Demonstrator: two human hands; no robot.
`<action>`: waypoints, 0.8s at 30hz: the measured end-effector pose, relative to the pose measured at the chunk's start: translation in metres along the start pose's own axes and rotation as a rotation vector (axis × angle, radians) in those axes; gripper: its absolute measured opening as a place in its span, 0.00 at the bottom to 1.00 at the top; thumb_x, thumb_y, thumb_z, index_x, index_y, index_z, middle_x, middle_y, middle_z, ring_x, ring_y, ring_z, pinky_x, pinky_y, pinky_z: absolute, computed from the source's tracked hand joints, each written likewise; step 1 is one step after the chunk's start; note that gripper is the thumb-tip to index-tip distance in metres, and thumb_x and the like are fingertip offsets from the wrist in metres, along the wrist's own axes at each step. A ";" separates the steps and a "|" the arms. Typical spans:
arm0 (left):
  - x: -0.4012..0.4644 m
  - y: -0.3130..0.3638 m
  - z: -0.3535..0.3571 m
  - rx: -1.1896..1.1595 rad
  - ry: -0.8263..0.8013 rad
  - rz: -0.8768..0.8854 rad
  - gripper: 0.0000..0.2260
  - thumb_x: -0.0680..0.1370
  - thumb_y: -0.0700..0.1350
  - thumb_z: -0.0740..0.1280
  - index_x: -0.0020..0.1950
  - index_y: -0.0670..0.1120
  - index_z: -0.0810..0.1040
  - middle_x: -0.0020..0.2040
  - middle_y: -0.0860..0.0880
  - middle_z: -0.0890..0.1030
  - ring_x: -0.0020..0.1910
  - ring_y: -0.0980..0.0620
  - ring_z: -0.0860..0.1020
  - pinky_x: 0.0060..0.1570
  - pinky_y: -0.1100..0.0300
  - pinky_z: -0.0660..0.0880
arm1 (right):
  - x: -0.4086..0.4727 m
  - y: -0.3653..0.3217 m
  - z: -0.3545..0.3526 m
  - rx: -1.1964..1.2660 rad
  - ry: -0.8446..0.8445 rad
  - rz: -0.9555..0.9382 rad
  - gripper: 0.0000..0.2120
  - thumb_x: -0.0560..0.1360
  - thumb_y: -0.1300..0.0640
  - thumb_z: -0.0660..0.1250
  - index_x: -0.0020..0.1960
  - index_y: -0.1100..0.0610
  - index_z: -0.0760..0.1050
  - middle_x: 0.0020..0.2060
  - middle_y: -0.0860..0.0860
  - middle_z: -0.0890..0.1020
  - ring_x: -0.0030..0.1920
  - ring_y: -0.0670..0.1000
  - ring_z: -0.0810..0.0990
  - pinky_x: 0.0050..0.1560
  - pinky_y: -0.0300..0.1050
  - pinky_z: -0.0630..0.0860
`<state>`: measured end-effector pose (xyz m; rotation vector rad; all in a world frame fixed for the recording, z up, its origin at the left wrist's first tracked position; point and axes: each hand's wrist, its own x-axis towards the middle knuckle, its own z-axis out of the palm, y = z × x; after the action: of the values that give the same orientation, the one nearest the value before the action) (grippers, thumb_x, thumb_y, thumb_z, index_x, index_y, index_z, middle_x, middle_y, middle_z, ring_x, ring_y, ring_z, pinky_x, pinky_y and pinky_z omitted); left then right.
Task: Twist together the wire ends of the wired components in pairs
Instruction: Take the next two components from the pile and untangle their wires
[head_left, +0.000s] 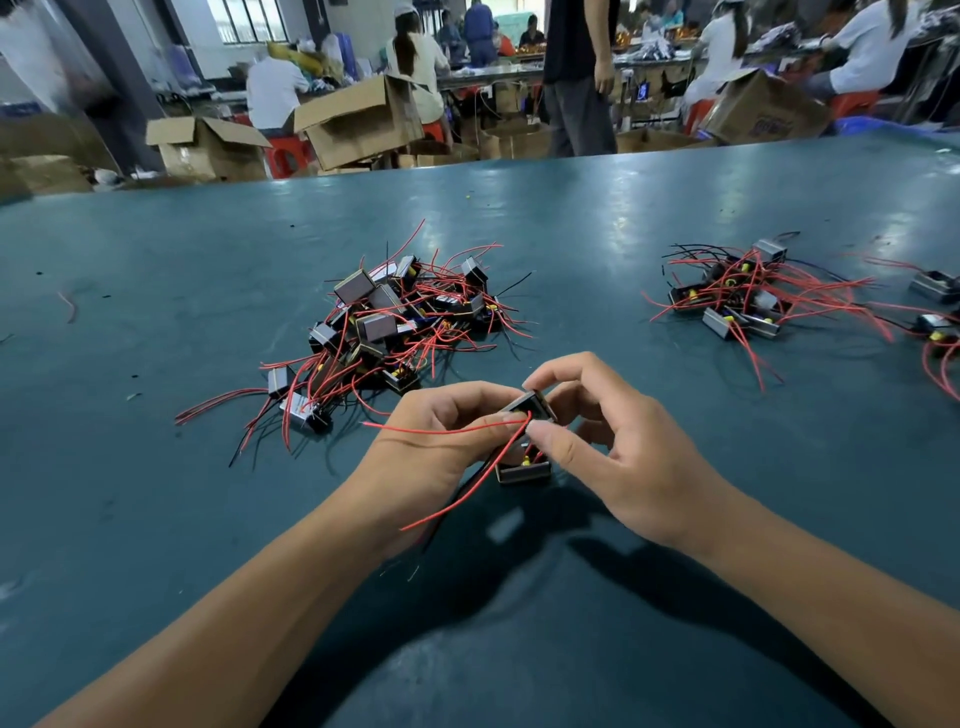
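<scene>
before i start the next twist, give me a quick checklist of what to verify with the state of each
1. Two components in hand: ok. The upper component and the lower component sit between the left hand and the right hand.
2. Red wire pinched: ok. The right thumb and fingers pinch the red wire by the upper component.
3. Two wire ends paired at the pinch: cannot tell, fingers hide them.
4. Bare tips stripped: cannot tell, too small.
5. Loose red and black wires clear of the pile: ok, they trail toward the person.
6. Supply left: ok, the pile holds many.
</scene>
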<state>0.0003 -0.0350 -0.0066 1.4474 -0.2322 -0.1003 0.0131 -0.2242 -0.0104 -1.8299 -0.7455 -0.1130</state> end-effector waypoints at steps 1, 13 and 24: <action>0.000 0.000 0.000 0.005 0.005 0.001 0.10 0.73 0.41 0.71 0.52 0.38 0.84 0.44 0.41 0.83 0.43 0.46 0.79 0.52 0.52 0.77 | 0.000 0.000 0.001 -0.012 0.003 -0.001 0.12 0.77 0.51 0.67 0.59 0.44 0.71 0.44 0.49 0.82 0.45 0.52 0.82 0.46 0.55 0.78; -0.001 -0.004 0.004 0.148 -0.004 0.044 0.07 0.78 0.38 0.70 0.52 0.36 0.82 0.43 0.42 0.84 0.42 0.52 0.80 0.44 0.63 0.78 | -0.005 -0.007 0.001 -0.330 0.076 -0.088 0.17 0.73 0.42 0.72 0.55 0.48 0.72 0.39 0.42 0.80 0.35 0.37 0.76 0.37 0.29 0.68; -0.003 -0.005 0.008 0.111 0.003 0.013 0.08 0.77 0.40 0.71 0.51 0.36 0.82 0.43 0.41 0.83 0.42 0.49 0.80 0.45 0.60 0.78 | -0.003 -0.013 -0.004 -0.410 0.103 -0.109 0.12 0.78 0.46 0.65 0.55 0.53 0.76 0.40 0.43 0.81 0.37 0.38 0.77 0.40 0.35 0.71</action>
<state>-0.0040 -0.0432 -0.0106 1.5566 -0.2483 -0.0755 0.0048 -0.2260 0.0006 -2.1498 -0.7909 -0.4567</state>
